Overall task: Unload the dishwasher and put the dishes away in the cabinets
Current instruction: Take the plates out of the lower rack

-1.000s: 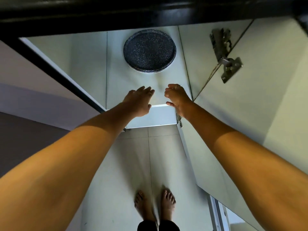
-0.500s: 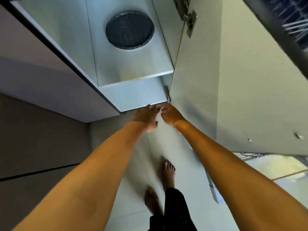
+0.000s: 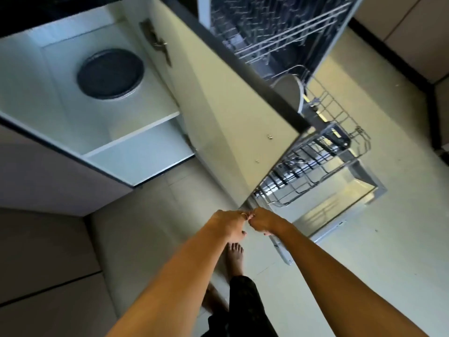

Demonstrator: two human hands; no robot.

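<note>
My left hand point(image 3: 228, 223) and right hand point(image 3: 263, 221) meet empty, loosely curled, between loads; dark round speckled plate point(image 3: 110, 73) shelved at ten o'clock; next, the pale plate point(image 3: 290, 93) racked at one o'clock.

Both hands have drawn back from the cabinet shelf, off the dark plate point(image 3: 110, 73); the left hand point(image 3: 227, 224) and right hand point(image 3: 264, 221) now meet, fingers curled, below the door's point(image 3: 230, 122) lower corner.
</note>
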